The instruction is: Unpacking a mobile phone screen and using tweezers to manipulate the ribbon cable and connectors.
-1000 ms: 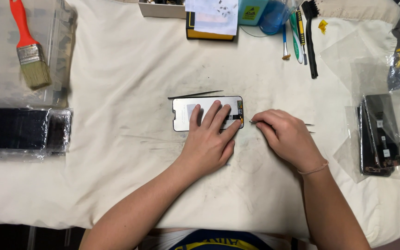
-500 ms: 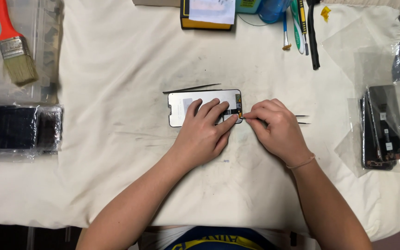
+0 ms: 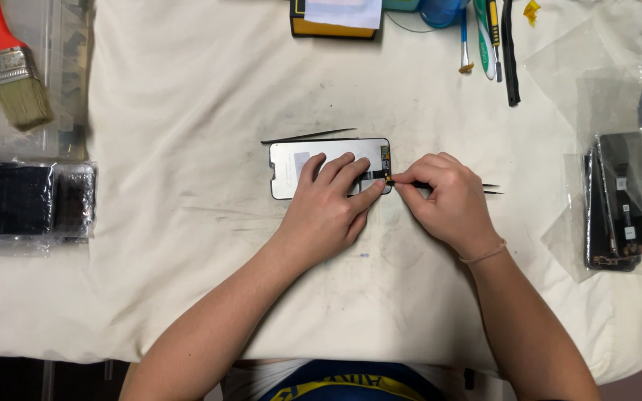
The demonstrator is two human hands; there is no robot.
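A grey phone screen panel (image 3: 299, 163) lies face down on the white cloth (image 3: 187, 148) at the centre. My left hand (image 3: 328, 212) rests flat on the panel's right half, fingers spread over it. My right hand (image 3: 443, 200) is at the panel's right end, fingers pinched around black tweezers (image 3: 490, 188) whose back end sticks out to the right. The tweezer tips meet the small flex connector (image 3: 386, 178) at the panel's edge. A second thin black tweezer (image 3: 310, 137) lies just above the panel.
A red-handled paintbrush (image 3: 9, 70) lies at the top left on clear plastic. Bagged black panels (image 3: 27, 200) sit at the left, more bagged screens (image 3: 622, 200) at the right. A yellow-edged box (image 3: 336, 18) and several hand tools (image 3: 495, 44) line the far edge.
My right hand has closed in on the panel's right end with the tweezers. The left hand stays pressed on the panel. The view has shifted slightly.
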